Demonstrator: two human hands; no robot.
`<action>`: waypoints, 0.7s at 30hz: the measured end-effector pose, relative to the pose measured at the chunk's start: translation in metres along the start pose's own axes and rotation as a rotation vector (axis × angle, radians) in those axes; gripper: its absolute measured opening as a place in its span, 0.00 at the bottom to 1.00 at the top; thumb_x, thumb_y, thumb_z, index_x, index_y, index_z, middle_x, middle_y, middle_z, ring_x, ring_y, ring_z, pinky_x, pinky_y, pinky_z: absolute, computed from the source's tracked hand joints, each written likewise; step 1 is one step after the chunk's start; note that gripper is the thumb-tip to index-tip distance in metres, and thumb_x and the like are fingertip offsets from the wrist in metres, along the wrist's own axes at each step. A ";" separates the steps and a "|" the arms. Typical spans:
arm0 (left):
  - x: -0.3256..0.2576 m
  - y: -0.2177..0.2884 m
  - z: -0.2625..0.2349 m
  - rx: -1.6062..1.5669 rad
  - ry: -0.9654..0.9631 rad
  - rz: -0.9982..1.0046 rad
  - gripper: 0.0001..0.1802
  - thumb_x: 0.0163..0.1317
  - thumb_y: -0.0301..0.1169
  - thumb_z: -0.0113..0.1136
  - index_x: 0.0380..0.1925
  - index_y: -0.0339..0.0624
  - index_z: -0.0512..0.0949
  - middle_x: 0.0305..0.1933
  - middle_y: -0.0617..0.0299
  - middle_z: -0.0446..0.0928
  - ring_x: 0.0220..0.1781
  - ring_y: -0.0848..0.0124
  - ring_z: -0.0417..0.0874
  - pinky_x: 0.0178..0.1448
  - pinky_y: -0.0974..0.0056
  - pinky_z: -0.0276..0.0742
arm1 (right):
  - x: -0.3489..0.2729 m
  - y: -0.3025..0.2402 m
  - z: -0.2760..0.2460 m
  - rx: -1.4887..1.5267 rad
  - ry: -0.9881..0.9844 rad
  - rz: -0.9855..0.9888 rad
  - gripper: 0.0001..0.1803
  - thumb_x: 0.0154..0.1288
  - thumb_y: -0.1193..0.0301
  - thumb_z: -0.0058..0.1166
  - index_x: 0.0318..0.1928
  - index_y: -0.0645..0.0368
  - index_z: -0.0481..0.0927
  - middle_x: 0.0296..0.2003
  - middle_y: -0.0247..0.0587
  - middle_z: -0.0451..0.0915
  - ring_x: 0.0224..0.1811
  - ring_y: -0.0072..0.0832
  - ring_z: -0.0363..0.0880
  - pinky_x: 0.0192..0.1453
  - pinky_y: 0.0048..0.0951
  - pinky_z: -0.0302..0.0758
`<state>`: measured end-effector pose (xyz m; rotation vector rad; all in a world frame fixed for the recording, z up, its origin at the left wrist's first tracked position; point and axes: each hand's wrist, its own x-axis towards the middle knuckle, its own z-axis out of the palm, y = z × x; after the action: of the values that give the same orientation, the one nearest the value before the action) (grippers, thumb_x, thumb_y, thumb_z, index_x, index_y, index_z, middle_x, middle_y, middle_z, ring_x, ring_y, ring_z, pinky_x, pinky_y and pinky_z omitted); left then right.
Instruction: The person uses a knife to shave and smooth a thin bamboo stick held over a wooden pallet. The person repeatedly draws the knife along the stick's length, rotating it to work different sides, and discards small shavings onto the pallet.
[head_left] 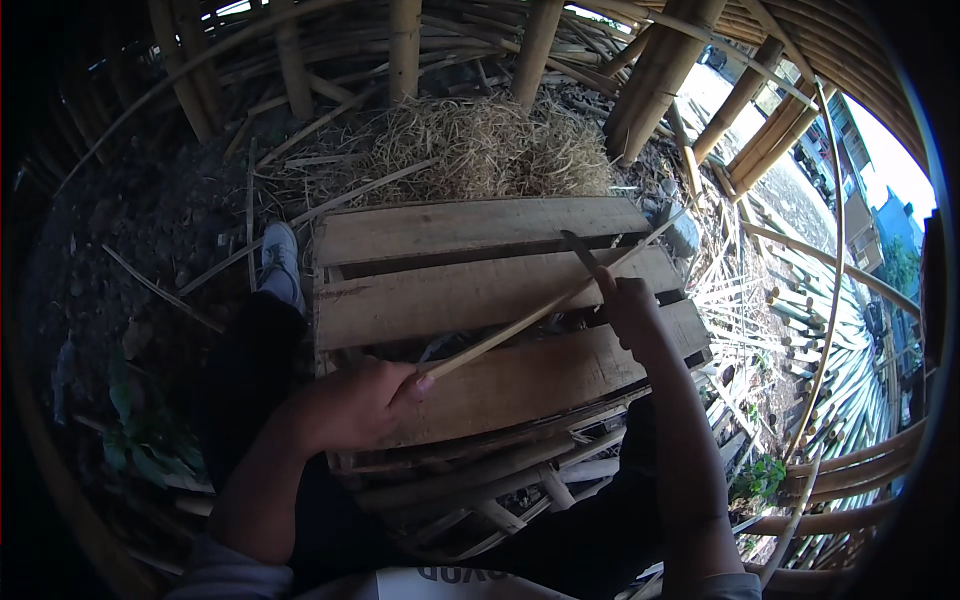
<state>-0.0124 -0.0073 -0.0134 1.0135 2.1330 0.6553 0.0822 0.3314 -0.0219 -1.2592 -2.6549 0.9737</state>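
Note:
My left hand (372,402) is closed round the near end of a long, pale bamboo strip (505,332). The strip slants up and to the right across a low table of wooden planks (480,235). In my right hand (630,312) is a knife, its dark blade (579,247) pointing up and to the left. The blade lies close to the strip where the two cross; whether its edge touches the strip I cannot tell. My fingers hide the knife's handle.
Beyond the table lies a heap of curly shavings (490,150). Upright bamboo posts (404,50) stand behind it. Many cut bamboo poles (860,370) are stacked at the right. My shoe (282,262) is beside the table's left edge. Gaps run between the planks.

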 end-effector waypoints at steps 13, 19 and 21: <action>0.000 0.008 0.006 -0.028 0.021 0.022 0.25 0.81 0.45 0.44 0.36 0.32 0.76 0.27 0.40 0.79 0.31 0.44 0.84 0.40 0.45 0.76 | 0.023 0.025 0.001 -0.048 0.058 -0.186 0.35 0.79 0.45 0.45 0.31 0.68 0.82 0.18 0.44 0.78 0.16 0.30 0.75 0.20 0.37 0.72; 0.002 0.002 0.005 0.001 0.025 0.048 0.25 0.81 0.45 0.43 0.37 0.32 0.77 0.26 0.42 0.80 0.29 0.46 0.84 0.39 0.47 0.77 | -0.016 0.011 0.030 -0.139 0.140 -0.462 0.32 0.80 0.52 0.46 0.27 0.69 0.82 0.22 0.61 0.80 0.29 0.58 0.83 0.34 0.51 0.78; -0.004 0.008 0.004 -0.009 0.016 0.006 0.25 0.81 0.45 0.43 0.37 0.33 0.77 0.25 0.43 0.80 0.28 0.47 0.84 0.38 0.47 0.77 | -0.001 0.013 0.012 -0.090 0.069 -0.321 0.32 0.80 0.52 0.46 0.27 0.68 0.82 0.22 0.61 0.80 0.29 0.58 0.83 0.34 0.52 0.78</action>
<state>-0.0039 -0.0051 -0.0086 1.0134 2.1394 0.6776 0.0879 0.3309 -0.0387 -0.8226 -2.7547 0.7568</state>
